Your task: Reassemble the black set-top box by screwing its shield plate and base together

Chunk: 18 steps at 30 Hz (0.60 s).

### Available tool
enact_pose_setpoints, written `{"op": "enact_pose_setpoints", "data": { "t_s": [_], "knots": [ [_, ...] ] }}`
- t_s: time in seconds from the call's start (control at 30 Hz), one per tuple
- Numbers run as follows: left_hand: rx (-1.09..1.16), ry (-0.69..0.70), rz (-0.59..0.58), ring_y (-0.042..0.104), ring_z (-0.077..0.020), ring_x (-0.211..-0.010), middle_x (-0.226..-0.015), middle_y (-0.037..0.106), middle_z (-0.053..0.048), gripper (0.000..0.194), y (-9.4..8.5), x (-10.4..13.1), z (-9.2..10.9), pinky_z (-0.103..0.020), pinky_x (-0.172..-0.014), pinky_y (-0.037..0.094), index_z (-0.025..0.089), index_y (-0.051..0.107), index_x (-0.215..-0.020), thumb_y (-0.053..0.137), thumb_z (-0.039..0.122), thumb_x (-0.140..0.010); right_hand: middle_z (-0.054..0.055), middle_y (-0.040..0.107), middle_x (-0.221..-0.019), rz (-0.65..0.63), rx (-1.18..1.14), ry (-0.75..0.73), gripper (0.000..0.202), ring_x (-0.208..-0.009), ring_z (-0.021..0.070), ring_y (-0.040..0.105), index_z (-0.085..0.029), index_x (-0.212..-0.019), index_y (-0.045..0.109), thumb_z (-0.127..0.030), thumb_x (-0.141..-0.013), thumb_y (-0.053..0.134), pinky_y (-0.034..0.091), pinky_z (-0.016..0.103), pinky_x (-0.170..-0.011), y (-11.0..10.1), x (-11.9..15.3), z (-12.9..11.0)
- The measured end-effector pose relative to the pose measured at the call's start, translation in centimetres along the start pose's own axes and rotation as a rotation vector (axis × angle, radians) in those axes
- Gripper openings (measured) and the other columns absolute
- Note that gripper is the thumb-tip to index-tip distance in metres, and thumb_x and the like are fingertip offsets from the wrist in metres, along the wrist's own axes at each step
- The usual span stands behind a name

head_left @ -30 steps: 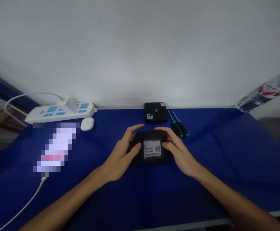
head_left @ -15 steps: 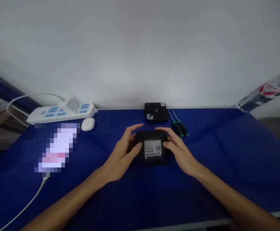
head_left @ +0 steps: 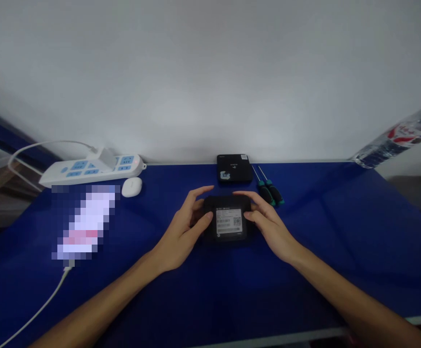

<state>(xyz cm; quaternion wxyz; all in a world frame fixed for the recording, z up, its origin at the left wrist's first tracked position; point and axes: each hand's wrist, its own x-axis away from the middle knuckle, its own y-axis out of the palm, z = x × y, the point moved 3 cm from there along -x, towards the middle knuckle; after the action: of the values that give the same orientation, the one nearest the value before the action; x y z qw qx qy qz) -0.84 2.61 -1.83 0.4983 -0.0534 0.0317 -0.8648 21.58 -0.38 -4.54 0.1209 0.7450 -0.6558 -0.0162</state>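
Observation:
A squarish black set-top box (head_left: 228,239) with a white printed label facing up is in the middle of the blue table. My left hand (head_left: 184,226) grips its left side, thumb on the top face near the label and index finger stretched past the far edge. On the right side, my right hand (head_left: 268,224) holds it with the thumb at the label's edge and the index finger along the far rim. Some fingers of both hands are hidden beside the box. Behind it lies a second flat black box (head_left: 234,169) with stickers.
Two green-and-black screwdrivers (head_left: 270,192) lie right of the rear box. To the left are a white power strip (head_left: 56,173) with a charger, a white earphone case (head_left: 132,187) and a blurred-out phone (head_left: 87,222) on a cable. A plastic bottle (head_left: 400,135) stands at the back right, before the wall.

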Motion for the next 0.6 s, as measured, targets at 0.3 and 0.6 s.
{"op": "enact_pose_setpoints", "data": {
  "t_s": [0.3,0.6],
  "knots": [
    [0.001,0.0,0.006,0.069,-0.0295,-0.133,-0.146,0.07,-0.008,0.052,-0.08,-0.09,-0.17,-0.05,-0.116,0.056,0.035,0.045,-0.161,0.06,0.045,-0.113,0.005,0.075,-0.123,-0.014,0.021,-0.01,0.049,-0.119,0.0306,0.071,-0.032,-0.142,0.065,-0.02,-0.094,0.059,0.058,0.049,-0.103,-0.15,-0.08,0.17],
    [-0.015,-0.002,0.003,0.069,-0.0297,-0.131,-0.145,0.07,-0.008,0.051,-0.12,-0.08,-0.14,-0.051,-0.115,0.056,0.036,0.045,-0.161,0.059,0.045,-0.113,0.005,0.076,-0.125,-0.021,0.025,-0.04,0.047,-0.118,0.0302,0.072,-0.031,-0.141,0.066,-0.02,-0.096,0.059,0.058,0.05,-0.104,-0.09,-0.07,0.07]
  ]
}}
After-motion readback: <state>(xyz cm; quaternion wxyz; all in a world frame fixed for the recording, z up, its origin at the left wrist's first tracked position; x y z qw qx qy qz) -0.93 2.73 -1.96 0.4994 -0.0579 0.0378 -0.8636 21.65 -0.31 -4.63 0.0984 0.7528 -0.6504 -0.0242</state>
